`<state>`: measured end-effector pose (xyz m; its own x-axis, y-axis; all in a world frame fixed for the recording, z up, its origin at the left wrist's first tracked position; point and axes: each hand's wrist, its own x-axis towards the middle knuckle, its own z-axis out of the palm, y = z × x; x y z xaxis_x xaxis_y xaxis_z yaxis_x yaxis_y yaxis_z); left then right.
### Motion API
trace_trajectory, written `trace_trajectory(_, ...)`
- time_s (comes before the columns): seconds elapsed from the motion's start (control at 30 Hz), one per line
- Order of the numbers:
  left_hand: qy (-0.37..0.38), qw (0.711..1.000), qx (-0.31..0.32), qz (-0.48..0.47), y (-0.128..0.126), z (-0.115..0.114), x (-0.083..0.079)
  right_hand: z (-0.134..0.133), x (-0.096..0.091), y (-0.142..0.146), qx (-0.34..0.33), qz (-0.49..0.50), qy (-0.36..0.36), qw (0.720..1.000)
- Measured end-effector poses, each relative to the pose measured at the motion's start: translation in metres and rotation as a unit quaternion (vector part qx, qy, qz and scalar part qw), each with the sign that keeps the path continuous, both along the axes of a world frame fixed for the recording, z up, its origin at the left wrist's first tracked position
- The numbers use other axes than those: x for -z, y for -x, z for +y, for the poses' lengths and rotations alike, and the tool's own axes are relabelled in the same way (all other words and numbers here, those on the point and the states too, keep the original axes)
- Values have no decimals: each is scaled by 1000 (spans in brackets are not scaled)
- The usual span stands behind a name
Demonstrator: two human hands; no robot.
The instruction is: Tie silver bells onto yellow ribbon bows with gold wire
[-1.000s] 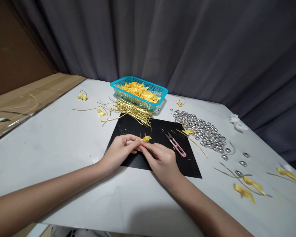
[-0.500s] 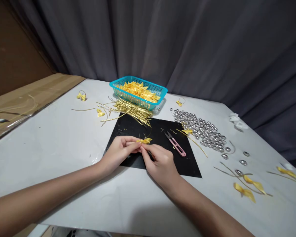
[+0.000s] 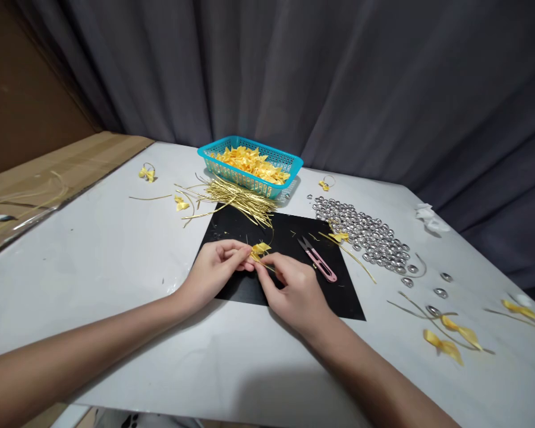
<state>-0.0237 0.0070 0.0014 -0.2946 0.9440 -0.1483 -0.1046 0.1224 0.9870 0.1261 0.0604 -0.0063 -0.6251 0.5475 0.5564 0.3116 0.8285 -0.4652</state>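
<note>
Yellow bow (image 3: 261,248), partly hidden, left hand (image 3: 216,266) pinching it, right hand (image 3: 296,291), grip unclear

Nearly level half a second ago, the yellow bow (image 3: 261,248) now tilts.

Behind the white table (image 3: 93,261) there hung a dark grey curtain (image 3: 258,71) with many folds. At the left stood a brown cardboard panel (image 3: 27,89). The lighting was rather dim, and a soft shadow (image 3: 294,392) lay near the table's front edge.

Forward head view (tilted down) across table (image 3: 116,267)
</note>
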Motion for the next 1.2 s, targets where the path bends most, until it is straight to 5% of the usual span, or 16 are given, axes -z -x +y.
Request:
trace_trajectory(0.27, 6, 999, 45, 19, 3, 3, 1, 28, -24, -17, -49, -55, 65, 995)
trace_trajectory(0.57, 15, 960, 238, 143, -6, -8, -4, 26, -28, -13, -72, -39, 165, 983)
trace_trajectory(0.87, 14, 971, 169, 167, -5, -9, -5, 28, -26, -10, 1, -9, 324, 946)
trace_trajectory(0.97, -1, 980, 121, 155, -4, -7, -6, 29, -41, -18, -54, -1, 367, 929)
trace_trajectory(1.1, -12, 984, 87, 154, -1, -4, -5, 29, -58, -27, -199, -88, 458, 862)
trace_trajectory(1.2, -16, 980, 106, 167, -2, -5, -4, 27, -59, -26, -198, -73, 446, 870)
